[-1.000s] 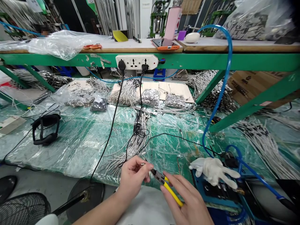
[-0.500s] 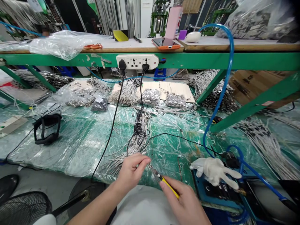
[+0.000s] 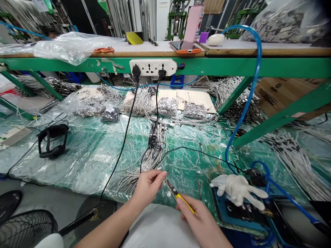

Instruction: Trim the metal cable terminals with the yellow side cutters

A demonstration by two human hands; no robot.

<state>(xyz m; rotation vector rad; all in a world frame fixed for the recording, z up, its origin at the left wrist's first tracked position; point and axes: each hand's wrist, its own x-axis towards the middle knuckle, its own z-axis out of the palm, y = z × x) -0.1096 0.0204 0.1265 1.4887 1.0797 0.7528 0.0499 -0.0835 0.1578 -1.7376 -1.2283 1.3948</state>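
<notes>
My right hand (image 3: 198, 217) is closed around pliers with yellow handles (image 3: 186, 204), their metal jaws pointing up and to the left. Just left of the jaws, my left hand (image 3: 147, 188) pinches with thumb and forefinger. A tiny piece shows at its fingertips, too small to name. The plier tips are close to that pinch; I cannot tell whether they grip the piece. Behind my left hand lies a bundle of thin grey-white cables (image 3: 152, 156) on the plastic-covered green table (image 3: 93, 148).
A white glove (image 3: 238, 189) rests on a blue machine (image 3: 222, 213) at the right, with a blue air hose (image 3: 245, 103) looping above. A green-framed shelf carries a power strip (image 3: 153, 67) whose black cords hang down. Bags of small metal parts (image 3: 167, 106) lie beneath it.
Both hands stay close together near the table edge. The pliers have shifted slightly left, and the right-hand fingers have changed position a little on the handles.
</notes>
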